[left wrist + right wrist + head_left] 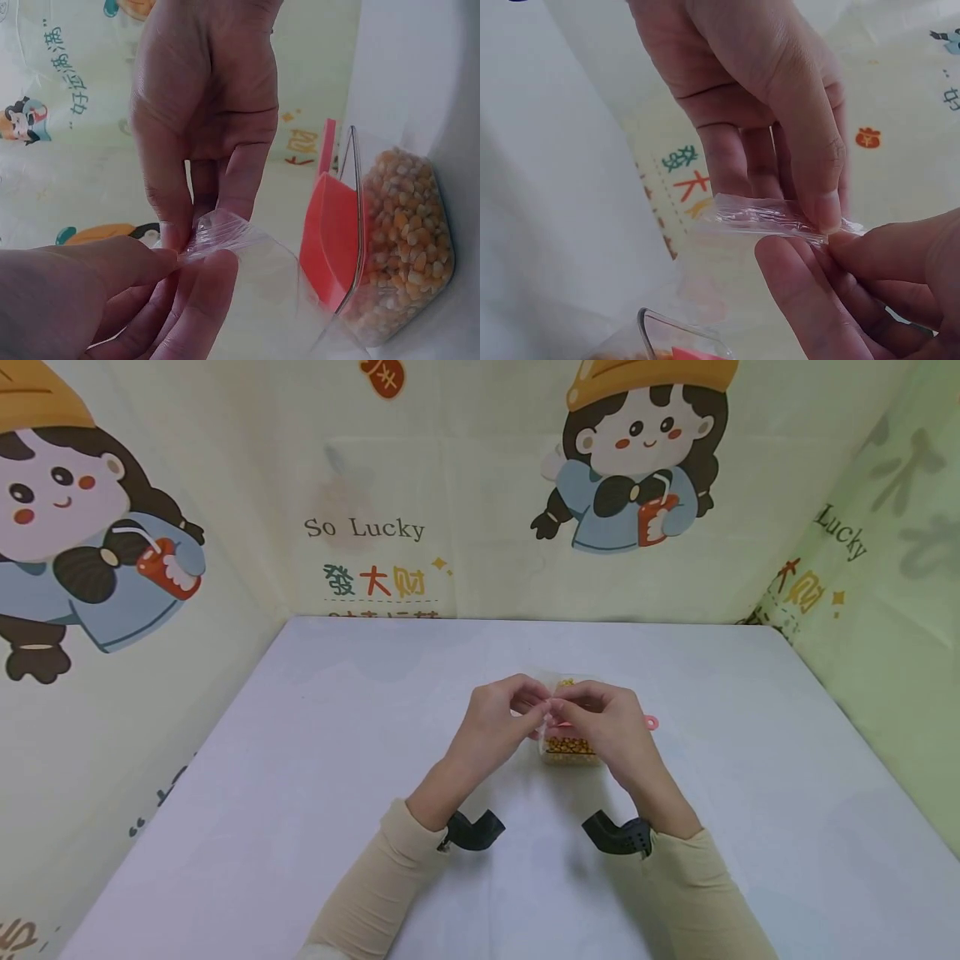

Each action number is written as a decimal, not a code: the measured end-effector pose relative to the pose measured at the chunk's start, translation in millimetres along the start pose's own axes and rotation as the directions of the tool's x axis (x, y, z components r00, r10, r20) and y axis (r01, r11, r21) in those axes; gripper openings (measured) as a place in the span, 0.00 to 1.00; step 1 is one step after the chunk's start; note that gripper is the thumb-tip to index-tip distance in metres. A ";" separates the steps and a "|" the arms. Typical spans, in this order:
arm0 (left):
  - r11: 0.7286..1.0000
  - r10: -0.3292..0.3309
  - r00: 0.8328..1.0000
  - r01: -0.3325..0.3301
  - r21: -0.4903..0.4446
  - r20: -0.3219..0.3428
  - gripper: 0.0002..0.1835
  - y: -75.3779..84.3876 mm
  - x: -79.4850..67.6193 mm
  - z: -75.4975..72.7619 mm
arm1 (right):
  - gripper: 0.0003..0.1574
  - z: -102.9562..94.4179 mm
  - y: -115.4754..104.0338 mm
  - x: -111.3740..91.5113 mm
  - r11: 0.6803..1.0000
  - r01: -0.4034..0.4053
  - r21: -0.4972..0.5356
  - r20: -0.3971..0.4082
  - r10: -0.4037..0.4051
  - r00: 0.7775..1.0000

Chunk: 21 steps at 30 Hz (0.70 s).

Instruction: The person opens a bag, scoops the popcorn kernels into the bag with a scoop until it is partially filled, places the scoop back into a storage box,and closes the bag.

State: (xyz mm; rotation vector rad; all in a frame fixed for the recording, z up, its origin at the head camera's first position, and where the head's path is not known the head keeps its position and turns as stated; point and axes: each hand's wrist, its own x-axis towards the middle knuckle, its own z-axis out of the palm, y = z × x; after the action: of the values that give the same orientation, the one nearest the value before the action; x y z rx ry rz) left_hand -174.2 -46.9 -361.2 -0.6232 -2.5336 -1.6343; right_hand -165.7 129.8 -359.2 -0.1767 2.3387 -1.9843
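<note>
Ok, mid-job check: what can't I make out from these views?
- Head: much of the pink-red plastic scoop, hidden behind the right hand.
- Both wrist views: whether the mouth of the clear thin plastic bag is parted; the left hand and right hand cover part of it.
- Left wrist: the bag's lower end, cut off by the bottom edge.
- Right wrist: most of the clear box of yellow corn kernels, cut off below.

Two bare hands [495, 718] [617, 727]; in them, one clear plastic bag [757, 216]; below, one clear corn-filled box [401, 247], one red scoop [330, 232].
</note>
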 end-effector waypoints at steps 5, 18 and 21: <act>1.000 -0.004 1.000 0.004 -0.017 -0.002 0.07 -0.8 0.1 -1.2 | 0.19 0.1 -0.1 0.9 1.000 -0.002 0.006 0.000 0.002 1.000; 0.990 -0.094 0.991 0.102 -0.095 0.091 0.10 -4.7 3.3 -8.7 | 0.19 -1.3 -0.1 1.3 0.999 0.000 0.047 0.041 -0.001 0.999; 0.985 -0.106 0.985 0.123 -0.122 0.134 0.10 -6.9 5.3 -11.8 | 0.19 -3.2 -0.3 1.2 0.997 0.017 0.080 0.076 -0.023 0.997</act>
State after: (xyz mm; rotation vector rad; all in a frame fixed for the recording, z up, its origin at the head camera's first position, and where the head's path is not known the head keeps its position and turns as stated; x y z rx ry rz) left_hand -183.5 -58.2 -360.7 -0.6210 -2.6120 -1.8685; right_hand -167.3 132.7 -358.4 -0.2675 2.2160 -2.0376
